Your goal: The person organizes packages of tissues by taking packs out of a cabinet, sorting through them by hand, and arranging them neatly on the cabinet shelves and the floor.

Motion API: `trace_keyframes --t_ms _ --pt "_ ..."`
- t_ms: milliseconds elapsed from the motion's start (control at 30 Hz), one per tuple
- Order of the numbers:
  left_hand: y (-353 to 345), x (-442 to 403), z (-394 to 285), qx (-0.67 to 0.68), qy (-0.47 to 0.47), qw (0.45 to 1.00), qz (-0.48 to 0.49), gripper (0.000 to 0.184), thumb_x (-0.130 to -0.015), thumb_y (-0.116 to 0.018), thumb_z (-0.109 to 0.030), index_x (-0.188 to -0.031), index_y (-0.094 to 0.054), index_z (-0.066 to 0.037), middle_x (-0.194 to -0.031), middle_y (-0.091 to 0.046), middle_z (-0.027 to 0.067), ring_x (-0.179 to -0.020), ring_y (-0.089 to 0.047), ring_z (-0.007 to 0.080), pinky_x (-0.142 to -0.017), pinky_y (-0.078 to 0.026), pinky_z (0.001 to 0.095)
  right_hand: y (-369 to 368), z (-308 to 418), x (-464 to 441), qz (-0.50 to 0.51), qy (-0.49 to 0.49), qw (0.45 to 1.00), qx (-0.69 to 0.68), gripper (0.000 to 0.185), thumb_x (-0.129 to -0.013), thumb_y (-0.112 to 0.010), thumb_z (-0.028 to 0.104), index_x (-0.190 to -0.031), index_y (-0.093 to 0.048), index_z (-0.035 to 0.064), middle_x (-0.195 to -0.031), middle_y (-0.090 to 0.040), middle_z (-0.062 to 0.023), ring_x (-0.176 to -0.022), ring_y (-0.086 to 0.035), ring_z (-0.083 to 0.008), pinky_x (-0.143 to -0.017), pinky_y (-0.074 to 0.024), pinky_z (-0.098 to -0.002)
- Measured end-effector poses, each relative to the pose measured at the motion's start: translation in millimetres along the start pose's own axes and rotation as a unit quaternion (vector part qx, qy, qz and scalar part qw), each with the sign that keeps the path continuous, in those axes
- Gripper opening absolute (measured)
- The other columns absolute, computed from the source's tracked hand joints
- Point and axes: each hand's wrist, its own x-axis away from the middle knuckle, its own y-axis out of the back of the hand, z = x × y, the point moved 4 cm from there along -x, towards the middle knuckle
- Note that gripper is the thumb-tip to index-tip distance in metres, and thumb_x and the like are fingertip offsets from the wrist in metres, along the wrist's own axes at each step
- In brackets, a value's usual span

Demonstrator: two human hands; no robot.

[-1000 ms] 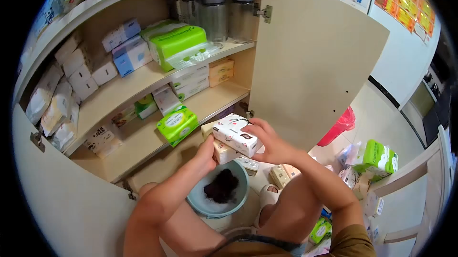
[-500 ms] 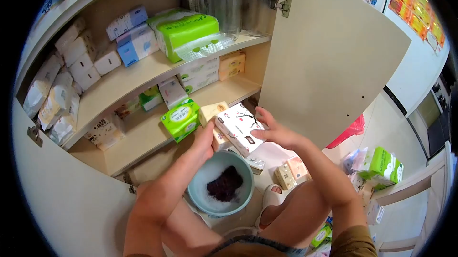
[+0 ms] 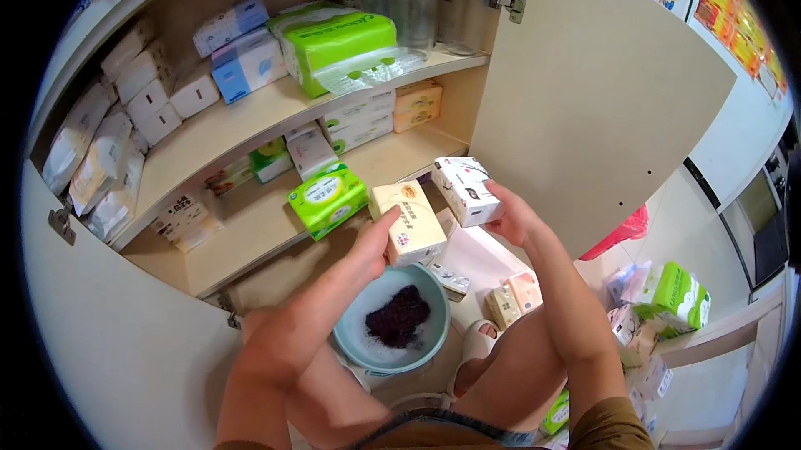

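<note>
My left hand [image 3: 377, 243] grips a cream tissue pack [image 3: 408, 218] by its left side, in front of the lower shelf. In my right hand [image 3: 512, 214] is a white tissue pack [image 3: 464, 191] with a dark branch print, held from its right side. The two packs are close together, the white one slightly farther back. A green tissue pack [image 3: 328, 201] sits at the lower shelf's front edge, left of the cream pack. Below my left hand stands a light blue basin [image 3: 340, 316] with foamy water and a dark cloth [image 3: 398, 317] in it.
The open cabinet's shelves [image 3: 250, 128] hold several tissue packs, a large green bundle [image 3: 338, 45] and glass bottles [image 3: 413, 3]. Its open door [image 3: 584, 99] is on the right. Loose packs [image 3: 513, 297] lie on the floor by my foot, and a green bundle [image 3: 674, 300] farther right.
My right hand has moved the white pack right and back, apart from the cream pack. The cream pack, earlier partly covered, now shows its printed top. The view has shifted slightly.
</note>
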Motion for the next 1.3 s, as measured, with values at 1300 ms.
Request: trace_keyframes --t_ms 1300 --pt "107.8 32.1 33.2 -0.026 0.102 0.991 -0.08 0.03 -0.079 -0.051 -0.018 -0.104 -0.045 -0.003 -0.097 -0.055 0.0124 -0.081 -0.058 0.0224 -0.066 -0.048 0.0347 -85.9 -151.6 -164.6 -0.139 -0.169 0.97 0.104 0.034 -0.077 -0.053 0.025 -0.104 -0.045 0.007 -0.102 -0.049 -0.011 -0.09 -0.048 -0.0272 -0.068 -0.0465 -0.0407"
